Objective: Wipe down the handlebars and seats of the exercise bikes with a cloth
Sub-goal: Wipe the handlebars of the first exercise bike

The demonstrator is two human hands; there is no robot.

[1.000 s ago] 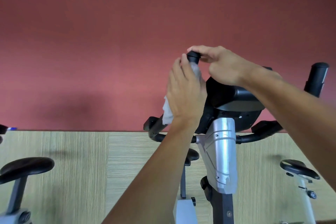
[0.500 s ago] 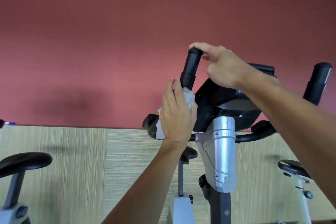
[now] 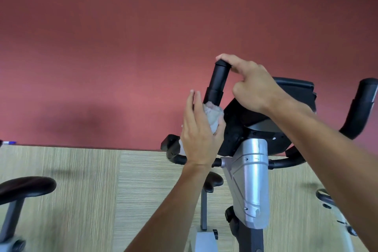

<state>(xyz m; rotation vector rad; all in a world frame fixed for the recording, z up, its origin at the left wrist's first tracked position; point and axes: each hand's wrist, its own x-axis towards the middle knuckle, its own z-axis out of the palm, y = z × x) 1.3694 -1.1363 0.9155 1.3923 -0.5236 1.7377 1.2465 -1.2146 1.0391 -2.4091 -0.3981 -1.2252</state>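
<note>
A black and silver exercise bike stands in front of me, its console (image 3: 294, 92) behind my right arm. My left hand (image 3: 199, 133) wraps a pale cloth (image 3: 213, 116) around the lower part of the bike's left upright handlebar (image 3: 218, 80). My right hand (image 3: 251, 86) holds the top end of that same black grip between forefinger and thumb. The right handlebar (image 3: 362, 106) rises bare at the far right. The bike's black seat (image 3: 213, 183) shows partly below my left wrist.
A silver column (image 3: 250, 186) runs down below the console. Another bike's black seat (image 3: 26, 188) is at the lower left and a third bike's seat (image 3: 325, 196) at the lower right. A red wall and pale wood panelling lie behind.
My left hand with the cloth has slid down the left handlebar from near its top to its base. My right hand has stayed on the top end.
</note>
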